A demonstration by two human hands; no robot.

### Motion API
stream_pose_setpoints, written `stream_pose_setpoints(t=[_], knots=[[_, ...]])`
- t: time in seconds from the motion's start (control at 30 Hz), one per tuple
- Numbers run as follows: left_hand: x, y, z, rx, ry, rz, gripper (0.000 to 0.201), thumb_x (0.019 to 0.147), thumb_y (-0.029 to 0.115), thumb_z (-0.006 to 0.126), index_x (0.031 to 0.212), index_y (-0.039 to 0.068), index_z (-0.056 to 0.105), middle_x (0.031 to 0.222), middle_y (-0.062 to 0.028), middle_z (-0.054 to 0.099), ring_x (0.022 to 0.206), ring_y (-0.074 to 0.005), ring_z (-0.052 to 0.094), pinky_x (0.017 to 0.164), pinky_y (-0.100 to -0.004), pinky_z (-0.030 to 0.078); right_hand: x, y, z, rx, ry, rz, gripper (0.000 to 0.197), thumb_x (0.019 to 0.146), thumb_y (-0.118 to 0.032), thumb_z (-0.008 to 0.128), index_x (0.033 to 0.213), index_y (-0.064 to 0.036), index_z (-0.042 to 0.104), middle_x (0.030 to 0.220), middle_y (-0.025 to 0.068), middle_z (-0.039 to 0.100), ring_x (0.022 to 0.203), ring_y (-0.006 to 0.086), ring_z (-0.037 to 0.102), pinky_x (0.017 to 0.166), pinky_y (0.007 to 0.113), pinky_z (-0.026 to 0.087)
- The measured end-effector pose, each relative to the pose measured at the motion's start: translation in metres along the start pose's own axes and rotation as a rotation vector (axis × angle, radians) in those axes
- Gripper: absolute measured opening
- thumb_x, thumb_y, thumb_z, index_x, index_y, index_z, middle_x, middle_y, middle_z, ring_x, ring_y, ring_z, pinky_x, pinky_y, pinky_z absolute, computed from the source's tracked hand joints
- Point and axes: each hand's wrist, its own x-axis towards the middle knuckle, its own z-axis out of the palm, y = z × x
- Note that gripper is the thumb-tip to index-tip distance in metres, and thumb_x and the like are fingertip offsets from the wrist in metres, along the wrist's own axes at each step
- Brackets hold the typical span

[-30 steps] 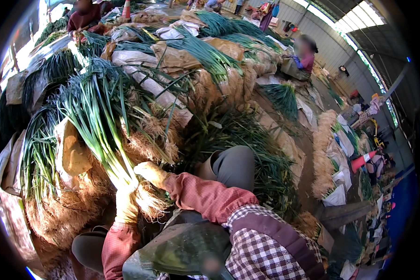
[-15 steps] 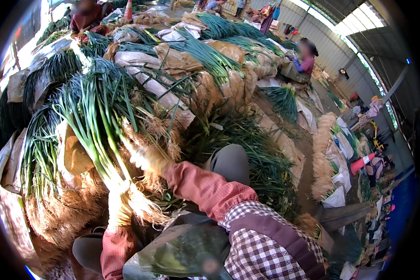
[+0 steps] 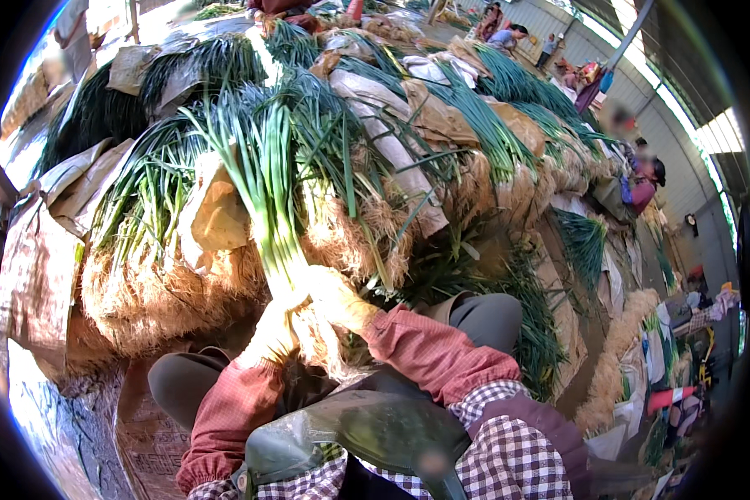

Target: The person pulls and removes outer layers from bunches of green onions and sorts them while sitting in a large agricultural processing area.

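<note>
A bunch of green onions (image 3: 277, 212) stands leaning away from me in the middle, its long leaves fanned out at the top and its pale roots hanging below. My left hand (image 3: 271, 332), in a pale yellowish glove, grips the bunch low on its white stems. From the other side my right hand (image 3: 340, 297), gloved likewise, is closed against the same stems just above the roots; its fingertips are partly hidden. Beside the bunch lie loose green onions (image 3: 333, 218) with tangled roots on the right, and a stacked row of green onions (image 3: 146, 212) on the left.
A brown paper sheet (image 3: 217, 208) sticks up between the piles. More green onions (image 3: 492, 108) lie heaped beyond under sacking. Leaves litter the ground right of my knee (image 3: 485, 321). A co-worker (image 3: 637, 187) sits at the far right, and a red cone (image 3: 671, 398) is nearer.
My right hand has come from the loose onions on the right to the bunch and closed on its stems beside my left hand. The bunch is more upright, and the view has turned left.
</note>
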Motion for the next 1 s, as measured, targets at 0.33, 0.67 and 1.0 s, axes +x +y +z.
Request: stream_pose_setpoints(t=[0.33, 0.67, 1.0], knots=[[-0.020, 0.016, 0.026, 0.428, -0.044, 0.181, 0.024, 0.076, 0.008, 0.060, 0.098, -0.001, 0.055, 0.080, -0.0060, 0.058, 0.064, -0.0121, 0.053, 0.060, -0.0221, 0.044, 0.058, -0.018, -0.046, 0.470, 0.006, 0.091, 0.029, 0.091, -0.019, 0.043, 0.108, 0.0023, 0.050, 0.095, 0.0105, 0.058, 0.090, 0.0176, 0.056, 0.077, 0.027, 0.048], [0.004, 0.010, -0.002, 0.163, -0.212, -0.137, 0.038, 0.075, 0.007, 0.060, 0.109, -0.006, 0.050, 0.076, -0.0083, 0.057, 0.067, -0.0161, 0.056, 0.060, -0.0252, 0.048, 0.158, 0.078, -0.039, 0.789, -0.012, 0.432, 0.031, 0.094, -0.031, 0.036, 0.101, -0.0058, 0.052, 0.084, 0.0023, 0.053, 0.080, 0.0071, 0.052, 0.065, 0.021, 0.047], [0.017, 0.026, 0.003, 0.157, -0.132, 0.032, 0.025, 0.072, 0.003, 0.059, 0.097, -0.002, 0.057, 0.086, -0.0144, 0.062, 0.081, -0.0242, 0.061, 0.076, -0.0323, 0.051, 0.043, 0.125, -0.112, -0.637, 0.090, 0.532, 0.037, 0.075, -0.036, 0.064, 0.085, -0.0033, 0.050, 0.078, 0.0178, 0.057, 0.071, 0.0317, 0.058, 0.069, 0.042, 0.044]])
